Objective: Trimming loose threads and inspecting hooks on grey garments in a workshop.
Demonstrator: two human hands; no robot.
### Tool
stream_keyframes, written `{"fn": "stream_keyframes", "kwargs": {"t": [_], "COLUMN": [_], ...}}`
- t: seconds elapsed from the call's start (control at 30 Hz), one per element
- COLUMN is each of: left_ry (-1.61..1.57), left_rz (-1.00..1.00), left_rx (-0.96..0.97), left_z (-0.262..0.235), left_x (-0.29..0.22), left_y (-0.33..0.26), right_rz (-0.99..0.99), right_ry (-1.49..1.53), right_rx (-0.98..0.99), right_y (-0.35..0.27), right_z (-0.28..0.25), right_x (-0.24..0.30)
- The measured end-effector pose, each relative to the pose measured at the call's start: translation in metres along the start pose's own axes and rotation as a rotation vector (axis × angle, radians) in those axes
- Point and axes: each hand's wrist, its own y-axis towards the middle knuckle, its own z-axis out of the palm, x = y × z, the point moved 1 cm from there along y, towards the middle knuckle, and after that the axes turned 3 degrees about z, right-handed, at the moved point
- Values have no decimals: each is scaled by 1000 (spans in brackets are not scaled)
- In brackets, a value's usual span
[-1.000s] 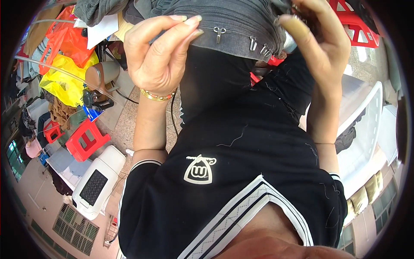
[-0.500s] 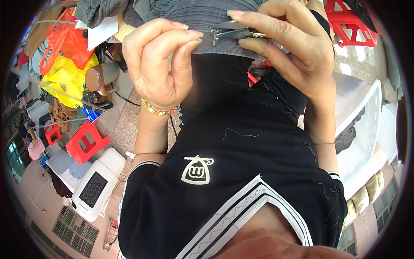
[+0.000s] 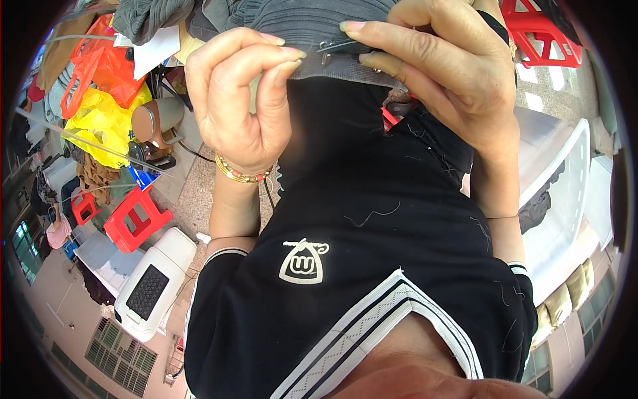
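Note:
My left hand [image 3: 242, 100] is closed in a pinch, its thumb and fingertips together at the top of the view. Whatever lies between those fingertips is too small to make out. Beside it, my right hand [image 3: 452, 73] grips a pair of thread snips [image 3: 352, 46], mostly hidden by the fingers. The blades point toward the left fingertips, a small gap away. A tiny metal loop [image 3: 325, 58] shows just under the blade tips; I cannot tell what it hangs from. Behind and below both hands, ribbed grey fabric [image 3: 299, 26] lies across my lap.
At the left are an orange-red plastic bag [image 3: 100, 63], a yellow bag [image 3: 100, 123] and a brown-and-grey cylindrical container [image 3: 156, 123]. Red stools [image 3: 136, 216] stand beyond a white bin [image 3: 156, 282]. A translucent white tub [image 3: 565, 173] stands at the right, below another red stool [image 3: 541, 36].
Both hands have shifted slightly left, keeping their grips. The snips' blades, spread apart before, now look closer together. The small metal loop has moved left with them.

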Motion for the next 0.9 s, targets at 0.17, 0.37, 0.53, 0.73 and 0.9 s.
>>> {"fn": "stream_keyframes", "kwargs": {"t": [0.17,0.37,0.53,0.73,0.9], "left_ry": [-260,-521,-479,-386,-363], "left_rz": [-198,-326,-330,-266,-249], "left_rx": [-151,-226,-239,-226,-216], "left_z": [0,5,5,6,6], "left_x": [8,13,13,13,12], "left_y": [-4,-10,-7,-1,0], "right_rz": [59,-95,-158,85,9], "right_ry": [138,-11,9,-75,-186], "right_rx": [-15,10,39,251,242], "right_y": [1,13,27,44,46], "right_z": [-8,1,5,-14,-9], "right_x": [1,0,3,29,29]}}
